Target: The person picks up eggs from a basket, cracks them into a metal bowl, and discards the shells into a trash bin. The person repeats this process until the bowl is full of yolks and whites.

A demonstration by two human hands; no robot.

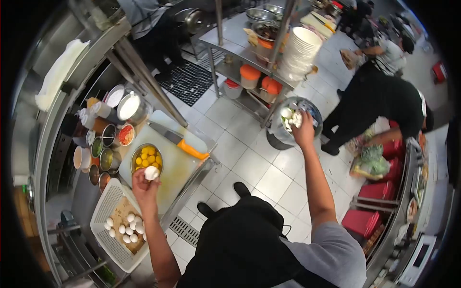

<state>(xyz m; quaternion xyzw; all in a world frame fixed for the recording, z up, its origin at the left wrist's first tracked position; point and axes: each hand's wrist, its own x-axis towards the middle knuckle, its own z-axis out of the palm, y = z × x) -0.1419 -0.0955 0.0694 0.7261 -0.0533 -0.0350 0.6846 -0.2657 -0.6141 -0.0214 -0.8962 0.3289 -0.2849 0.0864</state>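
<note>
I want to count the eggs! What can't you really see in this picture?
- Head view: egg half wrapped by left hand; cracked or whole, unclear.
- Shells: held by right hand or lying in bin, unclear.
- Basket eggs: small, overlapping.

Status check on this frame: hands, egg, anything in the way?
Left hand shut on egg over bowl of yolks. Right hand at bin of eggshells, grip unclear. Nothing between egg and bowl.

Steel counter (193,184) carries a cutting board (178,169), egg basket (107,201) and sauce pots (109,136)
</note>
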